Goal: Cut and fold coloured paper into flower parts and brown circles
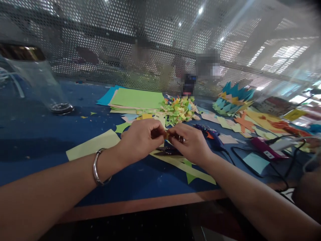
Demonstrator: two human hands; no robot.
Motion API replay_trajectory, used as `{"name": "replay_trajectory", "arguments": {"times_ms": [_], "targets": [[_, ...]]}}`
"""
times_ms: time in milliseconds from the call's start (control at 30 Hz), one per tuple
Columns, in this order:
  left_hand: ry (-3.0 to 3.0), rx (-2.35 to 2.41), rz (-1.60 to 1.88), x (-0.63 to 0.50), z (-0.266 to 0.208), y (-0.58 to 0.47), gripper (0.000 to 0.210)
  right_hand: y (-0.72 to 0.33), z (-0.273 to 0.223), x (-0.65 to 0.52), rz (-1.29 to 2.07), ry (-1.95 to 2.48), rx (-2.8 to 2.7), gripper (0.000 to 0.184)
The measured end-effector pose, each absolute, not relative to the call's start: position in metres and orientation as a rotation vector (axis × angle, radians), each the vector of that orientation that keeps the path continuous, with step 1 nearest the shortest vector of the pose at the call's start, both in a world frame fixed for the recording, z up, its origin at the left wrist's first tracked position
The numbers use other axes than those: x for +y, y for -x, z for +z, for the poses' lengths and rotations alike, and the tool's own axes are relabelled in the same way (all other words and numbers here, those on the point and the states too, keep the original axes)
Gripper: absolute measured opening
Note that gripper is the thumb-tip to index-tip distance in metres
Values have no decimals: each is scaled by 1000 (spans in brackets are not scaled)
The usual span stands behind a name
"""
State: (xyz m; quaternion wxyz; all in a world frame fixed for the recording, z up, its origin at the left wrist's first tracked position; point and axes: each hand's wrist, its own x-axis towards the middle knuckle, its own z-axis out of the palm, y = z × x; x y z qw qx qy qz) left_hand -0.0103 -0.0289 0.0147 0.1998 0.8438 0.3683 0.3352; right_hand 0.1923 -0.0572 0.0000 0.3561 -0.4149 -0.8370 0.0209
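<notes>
Scrap pile (pixel 179 111) right of paper stack (pixel 137 99).

No text, label, brand, number or sign can be read anywhere in view

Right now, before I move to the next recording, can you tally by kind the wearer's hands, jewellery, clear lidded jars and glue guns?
Hands: 2 (left hand, right hand)
Jewellery: 2 (silver bracelet, ring)
Clear lidded jar: 1
Glue gun: 1
Total: 6
</notes>
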Motion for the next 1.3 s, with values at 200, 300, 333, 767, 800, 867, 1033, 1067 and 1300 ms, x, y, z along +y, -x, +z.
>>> {"name": "replay_trajectory", "arguments": {"times_ms": [200,300,333,767,800,867,1033,1067,1300], "targets": [[-2314,1030,866,-28,14,10,7,-192,1,-55,118,1066,-2213,12],[-2289,1043,831,-28,16,10,8,-192,2,-54,149,1054,-2237,13],[-2280,1044,816,-28,16,10,9,-193,3,-54,162,1058,-2244,14],[-2211,1009,810,-15,16,18,12,-213,21,-51,259,1274,-2250,21],[-2176,1019,829,-13,17,19,13,-222,25,-53,220,1365,-2221,21],[-2094,1030,869,-8,17,20,15,-245,30,-59,112,1580,-2137,22],[-1923,985,954,0,14,20,15,-311,13,-79,-173,2090,-1821,30],[-1913,969,970,1,13,20,13,-321,7,-81,-140,2157,-1767,32],[-1939,933,1018,5,8,23,10,-350,-19,-68,323,2104,-1369,34]]}}
